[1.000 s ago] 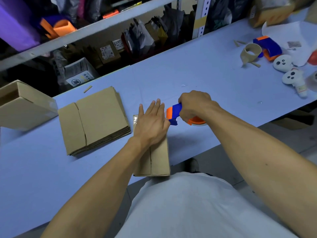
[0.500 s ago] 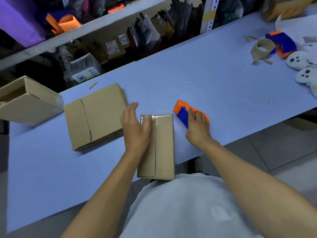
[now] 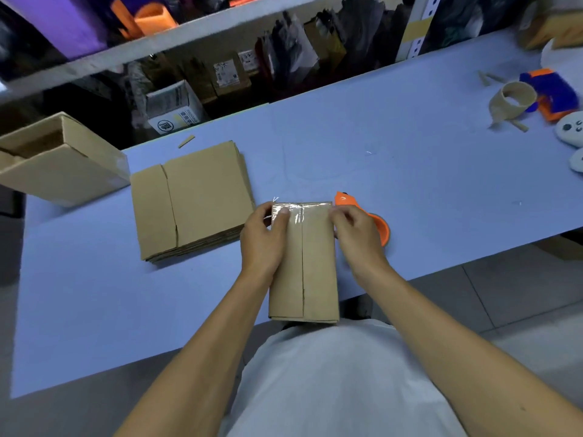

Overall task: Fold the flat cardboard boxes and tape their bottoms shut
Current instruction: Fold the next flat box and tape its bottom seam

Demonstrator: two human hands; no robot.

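Observation:
A folded cardboard box (image 3: 315, 266) lies at the table's front edge, its two flaps meeting along a middle seam. A strip of clear tape crosses its far end. My left hand (image 3: 263, 239) grips the box's left side, thumb pressing on the tape. My right hand (image 3: 356, 234) holds the right side, fingertips at the far right corner. The orange and blue tape dispenser (image 3: 377, 222) lies on the table just right of the box, partly hidden behind my right hand. A stack of flat boxes (image 3: 192, 200) lies to the left.
An assembled box (image 3: 60, 159) rests at the far left of the blue table (image 3: 410, 171). A cardboard tape core (image 3: 512, 104), a second dispenser (image 3: 550, 93) and white plush toys (image 3: 571, 130) sit at the far right. Cluttered shelves run behind the table.
My right hand let go of the tape dispenser, left it on the table and came onto the box's right side. My left hand shifted from lying flat on top to gripping the left side.

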